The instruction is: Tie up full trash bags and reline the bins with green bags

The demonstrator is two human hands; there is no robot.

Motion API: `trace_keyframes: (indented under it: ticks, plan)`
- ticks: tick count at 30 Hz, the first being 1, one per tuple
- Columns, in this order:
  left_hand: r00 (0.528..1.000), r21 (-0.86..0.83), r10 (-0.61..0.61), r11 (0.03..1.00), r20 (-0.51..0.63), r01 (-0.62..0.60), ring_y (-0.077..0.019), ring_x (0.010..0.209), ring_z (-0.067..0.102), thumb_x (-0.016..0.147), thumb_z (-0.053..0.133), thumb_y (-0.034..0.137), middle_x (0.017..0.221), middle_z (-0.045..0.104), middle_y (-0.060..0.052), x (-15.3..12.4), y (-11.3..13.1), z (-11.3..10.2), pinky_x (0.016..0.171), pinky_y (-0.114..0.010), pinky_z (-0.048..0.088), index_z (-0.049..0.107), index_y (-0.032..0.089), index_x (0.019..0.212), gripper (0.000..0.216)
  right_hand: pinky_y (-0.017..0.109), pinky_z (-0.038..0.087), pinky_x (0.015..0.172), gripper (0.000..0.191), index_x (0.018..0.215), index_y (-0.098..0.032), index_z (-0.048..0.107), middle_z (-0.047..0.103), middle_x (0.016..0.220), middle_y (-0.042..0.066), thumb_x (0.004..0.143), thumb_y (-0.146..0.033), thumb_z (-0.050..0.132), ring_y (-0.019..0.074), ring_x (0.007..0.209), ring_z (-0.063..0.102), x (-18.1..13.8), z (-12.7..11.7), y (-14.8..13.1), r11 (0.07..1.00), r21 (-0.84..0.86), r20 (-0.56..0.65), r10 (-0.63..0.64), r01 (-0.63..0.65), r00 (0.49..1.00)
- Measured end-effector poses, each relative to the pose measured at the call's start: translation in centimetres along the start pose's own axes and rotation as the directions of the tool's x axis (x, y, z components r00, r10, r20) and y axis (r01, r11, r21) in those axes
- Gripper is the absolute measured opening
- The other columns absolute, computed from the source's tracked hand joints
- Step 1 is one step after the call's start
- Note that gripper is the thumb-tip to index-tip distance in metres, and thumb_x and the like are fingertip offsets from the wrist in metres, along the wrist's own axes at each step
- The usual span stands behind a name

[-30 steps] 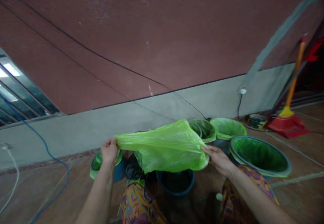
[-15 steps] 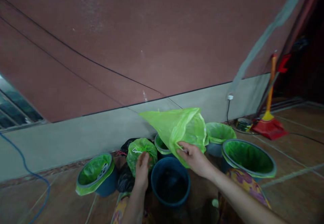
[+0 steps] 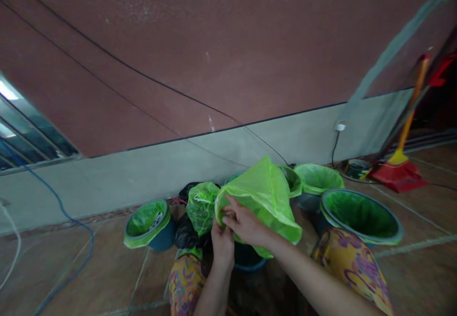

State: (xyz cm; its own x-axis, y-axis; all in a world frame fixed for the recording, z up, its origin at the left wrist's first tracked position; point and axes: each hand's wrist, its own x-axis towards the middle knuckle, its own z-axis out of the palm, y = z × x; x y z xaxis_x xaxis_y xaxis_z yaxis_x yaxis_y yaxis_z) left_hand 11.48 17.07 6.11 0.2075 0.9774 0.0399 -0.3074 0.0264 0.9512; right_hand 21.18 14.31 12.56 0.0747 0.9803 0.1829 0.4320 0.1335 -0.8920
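— So, what's nearest?
— Patterned trousers (image 3: 185,285) at six o'clock, on a brown tiled floor (image 3: 89,278).
— And the hands?
— Both meet at centre. The left hand (image 3: 222,242) and right hand (image 3: 244,224) are closed, pinching the rim of a green plastic bag (image 3: 266,197), which billows up toward one o'clock over a dark blue bucket (image 3: 246,258).
— Farther out?
— Lined bins: a small bin (image 3: 148,223) at nine o'clock, a large bin (image 3: 360,216) at three. Behind runs a grey and maroon wall (image 3: 228,68), with a red dustpan (image 3: 398,175) at two o'clock.
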Motion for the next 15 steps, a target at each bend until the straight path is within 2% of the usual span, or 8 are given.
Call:
trace_keyframes:
  ticks: [3,5,7,9,12,15]
  plan:
    - [0.984,0.258,0.098,0.965,-0.151,-0.056,-0.0218,0.093,0.069,0.079,0.063,0.032,0.100,0.073,-0.008,1.5,0.8,-1.8,0.088,-0.037,0.054,0.064,0.015,0.115,0.040,0.039,0.049,0.097,0.054,0.140,-0.012,0.043,0.065,0.123,0.016,0.087,-0.019,0.051,0.0224,0.108,0.064,-1.4,-1.7,0.9,0.975,-0.216,-0.141,0.017,-0.048,0.990]
    - [0.963,0.411,0.194,0.906,-0.188,-0.102,-0.0216,0.093,0.069,0.078,0.060,0.030,0.100,0.074,-0.008,2.4,1.5,-3.0,0.088,-0.036,0.053,0.068,0.015,0.109,0.035,0.041,0.048,0.099,0.044,0.131,-0.012,0.053,0.065,0.122,0.015,0.087,-0.017,0.050,0.0245,0.112,0.062,-2.2,-3.0,1.7,0.911,-0.410,-0.276,-0.068,-0.054,0.959]
    - [0.950,0.507,0.271,0.847,-0.157,-0.158,-0.0216,0.093,0.069,0.078,0.058,0.029,0.099,0.075,-0.008,3.0,2.2,-3.8,0.089,-0.035,0.053,0.071,0.015,0.103,0.031,0.042,0.047,0.100,0.036,0.122,-0.013,0.058,0.065,0.119,0.014,0.087,-0.017,0.052,0.0260,0.112,0.061,-2.7,-3.9,2.3,0.821,-0.568,-0.357,-0.188,-0.054,0.915]
    - [0.942,0.561,0.319,0.801,-0.104,-0.210,-0.0216,0.093,0.069,0.079,0.056,0.029,0.098,0.075,-0.008,3.2,2.9,-4.2,0.089,-0.035,0.053,0.073,0.016,0.100,0.030,0.040,0.050,0.095,0.032,0.118,-0.015,0.060,0.066,0.112,0.012,0.087,-0.019,0.053,0.0254,0.106,0.062,-3.2,-4.1,2.5,0.759,-0.650,-0.377,-0.280,-0.037,0.883]
    - [0.922,0.610,0.387,0.738,-0.032,-0.289,-0.0212,0.095,0.069,0.082,0.053,0.028,0.101,0.075,-0.008,2.9,3.9,-3.9,0.090,-0.035,0.053,0.073,0.016,0.103,0.031,0.033,0.054,0.086,0.030,0.119,-0.017,0.059,0.066,0.109,0.009,0.090,-0.021,0.052,0.0212,0.099,0.064,-3.7,-3.6,1.8,0.736,-0.677,-0.378,-0.375,0.023,0.847]
    - [0.892,0.648,0.447,0.659,0.071,-0.382,-0.0197,0.095,0.069,0.084,0.051,0.024,0.101,0.075,-0.008,2.2,4.9,-3.3,0.090,-0.034,0.053,0.073,0.016,0.104,0.031,0.031,0.054,0.087,0.037,0.127,-0.019,0.055,0.062,0.122,0.010,0.091,-0.023,0.053,0.0203,0.109,0.062,-3.9,-2.9,0.5,0.708,-0.703,-0.369,-0.446,0.069,0.815]
